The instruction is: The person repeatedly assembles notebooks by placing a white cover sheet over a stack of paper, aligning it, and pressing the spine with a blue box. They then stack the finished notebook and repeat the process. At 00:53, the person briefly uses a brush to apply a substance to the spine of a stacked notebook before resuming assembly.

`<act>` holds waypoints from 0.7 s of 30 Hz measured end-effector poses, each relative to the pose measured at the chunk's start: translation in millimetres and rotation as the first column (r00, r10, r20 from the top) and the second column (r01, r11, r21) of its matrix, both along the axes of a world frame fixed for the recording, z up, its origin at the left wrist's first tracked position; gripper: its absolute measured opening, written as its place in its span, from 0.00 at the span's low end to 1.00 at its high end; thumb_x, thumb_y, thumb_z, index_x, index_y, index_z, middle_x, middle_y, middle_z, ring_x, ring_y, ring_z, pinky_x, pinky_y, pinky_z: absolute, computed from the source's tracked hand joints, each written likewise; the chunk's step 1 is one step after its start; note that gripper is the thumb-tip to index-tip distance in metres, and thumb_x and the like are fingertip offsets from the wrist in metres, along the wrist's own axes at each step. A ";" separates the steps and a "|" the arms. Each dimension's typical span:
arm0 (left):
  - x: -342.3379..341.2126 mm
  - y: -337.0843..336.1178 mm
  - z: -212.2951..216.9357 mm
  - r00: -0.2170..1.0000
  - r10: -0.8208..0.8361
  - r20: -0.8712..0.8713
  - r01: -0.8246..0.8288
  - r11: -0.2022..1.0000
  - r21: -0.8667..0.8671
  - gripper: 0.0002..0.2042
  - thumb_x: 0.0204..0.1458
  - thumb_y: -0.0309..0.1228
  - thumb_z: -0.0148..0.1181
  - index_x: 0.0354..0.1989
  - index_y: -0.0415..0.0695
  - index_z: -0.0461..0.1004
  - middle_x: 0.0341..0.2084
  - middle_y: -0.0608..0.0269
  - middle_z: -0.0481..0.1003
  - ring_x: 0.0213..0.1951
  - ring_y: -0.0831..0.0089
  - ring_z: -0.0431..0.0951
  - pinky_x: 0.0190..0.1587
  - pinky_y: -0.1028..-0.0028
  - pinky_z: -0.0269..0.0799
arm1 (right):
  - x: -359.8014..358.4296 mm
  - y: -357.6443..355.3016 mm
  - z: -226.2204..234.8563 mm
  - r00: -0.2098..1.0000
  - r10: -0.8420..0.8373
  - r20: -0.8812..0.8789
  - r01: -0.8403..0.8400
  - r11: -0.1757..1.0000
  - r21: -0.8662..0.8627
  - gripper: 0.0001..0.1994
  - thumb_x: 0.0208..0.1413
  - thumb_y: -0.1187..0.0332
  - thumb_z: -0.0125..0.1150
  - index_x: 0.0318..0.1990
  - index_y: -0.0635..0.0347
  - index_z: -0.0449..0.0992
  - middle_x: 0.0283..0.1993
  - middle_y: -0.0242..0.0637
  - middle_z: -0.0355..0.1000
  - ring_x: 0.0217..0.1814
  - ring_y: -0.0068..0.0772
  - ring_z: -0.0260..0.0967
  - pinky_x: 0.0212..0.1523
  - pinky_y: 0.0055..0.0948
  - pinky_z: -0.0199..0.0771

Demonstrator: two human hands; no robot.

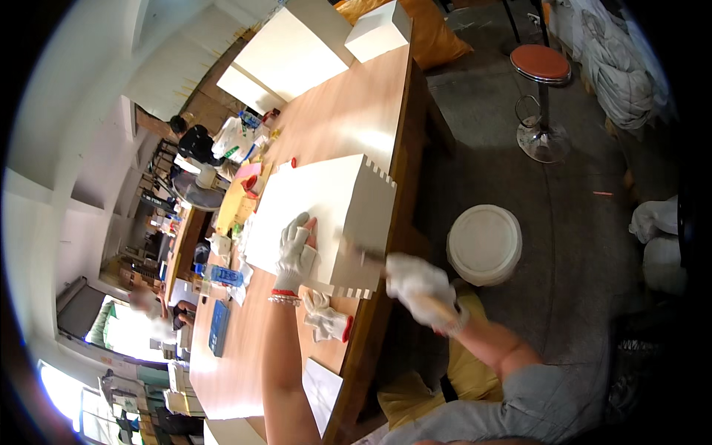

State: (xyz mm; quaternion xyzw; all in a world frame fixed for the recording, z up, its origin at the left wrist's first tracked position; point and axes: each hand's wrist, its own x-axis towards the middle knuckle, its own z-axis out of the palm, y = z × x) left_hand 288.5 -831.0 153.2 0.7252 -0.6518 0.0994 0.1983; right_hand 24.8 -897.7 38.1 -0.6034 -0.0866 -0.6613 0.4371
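A white box point(311, 193) with notched edges along its side panel lies on the wooden table. My left hand point(298, 248), in a white knit glove with a red cuff, rests flat on the box's top face, fingers apart. My right hand point(419, 285), gloved too, is closed around a brush point(368, 256) with a pale handle, held level beside the box's near side. Motion smears the brush, and whether its tip touches the box I cannot tell. Just nearer than the box lies a loose white glove point(326, 317) with red trim.
More white boxes point(297, 55) stand at the table's far end. A blue case point(219, 328) and a water bottle point(225, 275) sit on the left. To the right, a round white lidded bucket point(484, 243) and a red-topped stool point(541, 64) stand on the floor. People are in the left background.
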 end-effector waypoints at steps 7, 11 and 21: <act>0.2 4.1 0.7 0.995 0.045 0.085 -0.045 0.999 0.005 0.14 0.54 0.27 0.53 0.48 0.42 0.74 0.55 0.52 0.68 0.57 0.52 0.66 0.59 0.61 0.61 | -26.6 42.0 -3.7 0.903 0.400 -0.158 -0.415 0.907 -0.075 0.06 0.59 0.72 0.54 0.35 0.60 0.79 0.47 0.48 0.75 0.51 0.48 0.73 0.58 0.41 0.69; 1.8 6.2 0.5 0.996 0.026 0.087 -0.027 1.000 0.002 0.14 0.53 0.26 0.54 0.49 0.42 0.74 0.54 0.50 0.69 0.55 0.51 0.67 0.58 0.60 0.62 | -19.4 -25.8 -7.3 0.580 0.813 -0.042 -0.806 0.581 0.115 0.03 0.55 0.76 0.60 0.35 0.64 0.78 0.48 0.51 0.74 0.50 0.44 0.73 0.54 0.38 0.72; -14.0 19.2 0.2 0.963 0.268 -0.045 -0.271 0.948 -0.169 0.11 0.51 0.27 0.54 0.43 0.38 0.73 0.47 0.50 0.72 0.48 0.52 0.72 0.50 0.61 0.69 | 49.1 -289.3 -45.1 0.962 0.255 -0.097 -0.175 0.851 0.496 0.07 0.48 0.78 0.66 0.36 0.60 0.76 0.45 0.38 0.75 0.52 0.30 0.71 0.55 0.30 0.68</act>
